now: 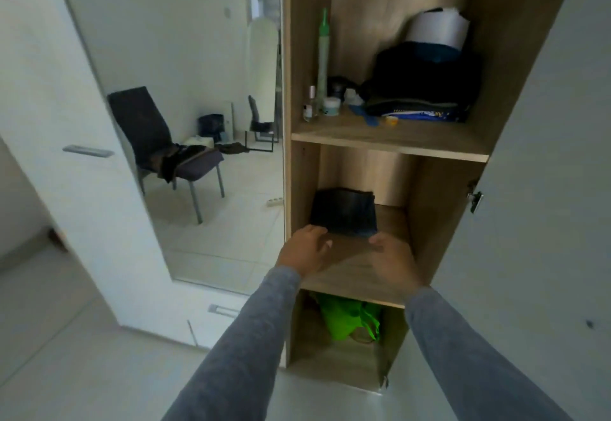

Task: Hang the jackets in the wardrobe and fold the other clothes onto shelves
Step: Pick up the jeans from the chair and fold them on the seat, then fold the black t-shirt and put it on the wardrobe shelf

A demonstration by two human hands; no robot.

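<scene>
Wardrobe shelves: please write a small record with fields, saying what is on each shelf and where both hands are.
top shelf: pile of dark clothes, tall green bottle, white jar
middle shelf: one folded dark garment, toward the back left
bottom shelf: green bag
left hand: at the garment's near left corner, fingers relaxed
right hand: at its near right corner, blurred; grip unclear
</scene>
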